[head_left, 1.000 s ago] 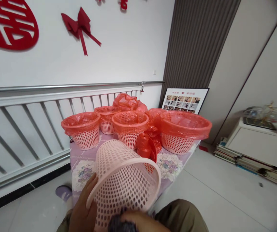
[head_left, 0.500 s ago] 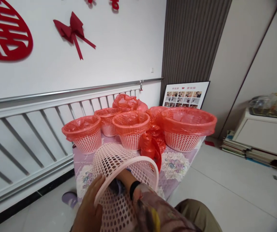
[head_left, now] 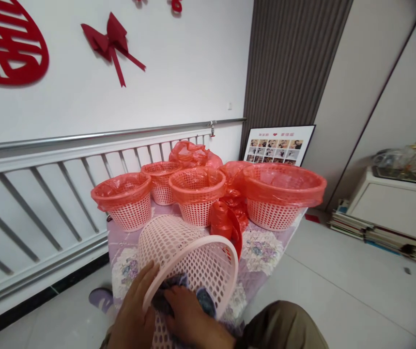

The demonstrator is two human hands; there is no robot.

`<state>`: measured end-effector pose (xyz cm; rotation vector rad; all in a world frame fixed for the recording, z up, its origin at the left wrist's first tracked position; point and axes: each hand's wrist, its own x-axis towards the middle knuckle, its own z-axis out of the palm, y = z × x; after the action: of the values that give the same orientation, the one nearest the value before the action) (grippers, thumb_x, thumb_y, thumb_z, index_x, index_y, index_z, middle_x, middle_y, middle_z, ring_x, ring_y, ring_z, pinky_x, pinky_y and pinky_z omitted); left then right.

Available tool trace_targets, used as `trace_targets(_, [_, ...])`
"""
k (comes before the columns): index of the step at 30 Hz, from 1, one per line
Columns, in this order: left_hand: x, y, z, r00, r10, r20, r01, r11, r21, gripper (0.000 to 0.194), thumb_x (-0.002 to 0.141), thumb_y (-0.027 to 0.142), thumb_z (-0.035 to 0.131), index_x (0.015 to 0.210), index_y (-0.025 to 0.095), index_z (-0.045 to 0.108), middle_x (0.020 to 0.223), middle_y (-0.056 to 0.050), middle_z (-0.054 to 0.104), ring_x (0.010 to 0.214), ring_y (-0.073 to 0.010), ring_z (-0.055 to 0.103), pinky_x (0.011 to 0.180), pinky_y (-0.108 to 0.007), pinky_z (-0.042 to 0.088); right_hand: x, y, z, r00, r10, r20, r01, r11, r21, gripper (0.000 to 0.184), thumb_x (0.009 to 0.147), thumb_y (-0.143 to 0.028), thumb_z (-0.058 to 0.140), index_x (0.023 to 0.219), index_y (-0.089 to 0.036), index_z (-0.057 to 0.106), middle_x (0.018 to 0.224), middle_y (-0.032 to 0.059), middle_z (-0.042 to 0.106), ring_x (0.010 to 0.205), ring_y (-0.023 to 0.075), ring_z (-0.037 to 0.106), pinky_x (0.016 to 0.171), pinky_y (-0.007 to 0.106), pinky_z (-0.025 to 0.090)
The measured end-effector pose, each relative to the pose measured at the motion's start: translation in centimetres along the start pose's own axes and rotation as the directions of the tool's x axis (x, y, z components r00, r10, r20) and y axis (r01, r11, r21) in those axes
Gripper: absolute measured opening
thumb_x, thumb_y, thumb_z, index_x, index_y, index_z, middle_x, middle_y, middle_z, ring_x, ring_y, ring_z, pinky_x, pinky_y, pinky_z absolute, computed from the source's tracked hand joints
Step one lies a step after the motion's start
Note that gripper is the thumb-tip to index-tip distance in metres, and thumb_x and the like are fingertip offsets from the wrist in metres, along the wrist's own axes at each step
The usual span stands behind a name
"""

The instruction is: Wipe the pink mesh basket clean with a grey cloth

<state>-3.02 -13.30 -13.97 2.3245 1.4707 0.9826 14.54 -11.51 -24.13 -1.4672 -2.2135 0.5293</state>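
A pale pink plastic basket (head_left: 167, 235) with a pattern of holes lies tilted on the table, its mouth toward me. My left hand (head_left: 135, 308) grips its rim at the left, fingers outside. Inside the mouth, my right hand (head_left: 188, 310) is closed on a dark blue-grey cloth (head_left: 206, 301), which bunches out on both sides of the fingers and lies near the basket's inner wall. Just behind the basket stands a roll of red plastic bags (head_left: 221, 220). Part of the cloth is hidden under the hand.
Several baskets lined with red bags stand behind, including a left one (head_left: 130, 211), a middle one (head_left: 196, 211) and a larger right one (head_left: 273, 213). A floral tablecloth (head_left: 262, 249) covers the table. A radiator (head_left: 40, 203) runs along the left wall. My knee (head_left: 284, 327) is at the lower right.
My right hand has drawn back from deep inside the basket toward its mouth, bringing the cloth with it. My left hand stays on the rim.
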Motion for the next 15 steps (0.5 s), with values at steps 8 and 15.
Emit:
trace_targets(8, [0.6, 1.3, -0.2, 0.998, -0.006, -0.059, 0.006, 1.0, -0.007, 0.07, 0.075, -0.002, 0.038, 0.141, 0.013, 0.057, 0.153, -0.015, 0.054, 0.145, -0.0277, 0.047, 0.12, -0.055, 0.037, -7.4, 1.8, -2.8, 0.961, -0.141, 0.238, 0.1, 0.979, 0.178, 0.025, 0.081, -0.025, 0.064, 0.103, -0.028, 0.075, 0.099, 0.0026, 0.078, 0.089, 0.0251, 0.071, 0.082, 0.032, 0.054])
trace_targets(15, [1.6, 1.6, 0.0, 0.999, -0.041, 0.014, 0.042, 0.995, -0.086, 0.076, 0.073, -0.005, 0.036, 0.142, 0.018, 0.056, 0.155, -0.011, 0.053, 0.148, -0.0251, 0.043, 0.124, -0.056, 0.032, -0.9, 0.7, -13.1, 0.994, -0.098, -0.053, 0.108, 0.967, 0.233, 0.063, 0.071, -0.012, 0.061, 0.134, -0.018, 0.064, 0.131, 0.0117, 0.07, 0.119, 0.0278, 0.065, 0.105, 0.041, 0.05])
